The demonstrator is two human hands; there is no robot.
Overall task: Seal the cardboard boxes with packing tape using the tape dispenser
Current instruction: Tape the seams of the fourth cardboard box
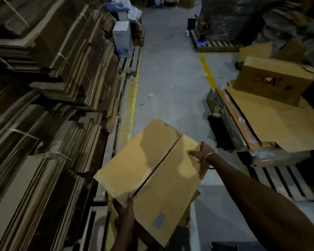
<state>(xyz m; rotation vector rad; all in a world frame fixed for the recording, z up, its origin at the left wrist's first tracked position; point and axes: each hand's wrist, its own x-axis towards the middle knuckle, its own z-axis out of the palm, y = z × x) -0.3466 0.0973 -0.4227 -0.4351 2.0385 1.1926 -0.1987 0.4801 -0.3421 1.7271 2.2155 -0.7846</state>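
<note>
While the cardboard box (152, 165) hangs tilted over the floor (170, 78), the left hand (124, 211) and right hand (201, 151) clamp their fingers on opposite edges.

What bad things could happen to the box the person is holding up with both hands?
The box is held only at its edges, by the left hand at the near edge and the right hand at the far corner, so it might slip or tip. Its two top flaps meet at an open seam with no tape visible, so they could spring apart. No tape dispenser shows here, so sealing may have to wait.
</note>
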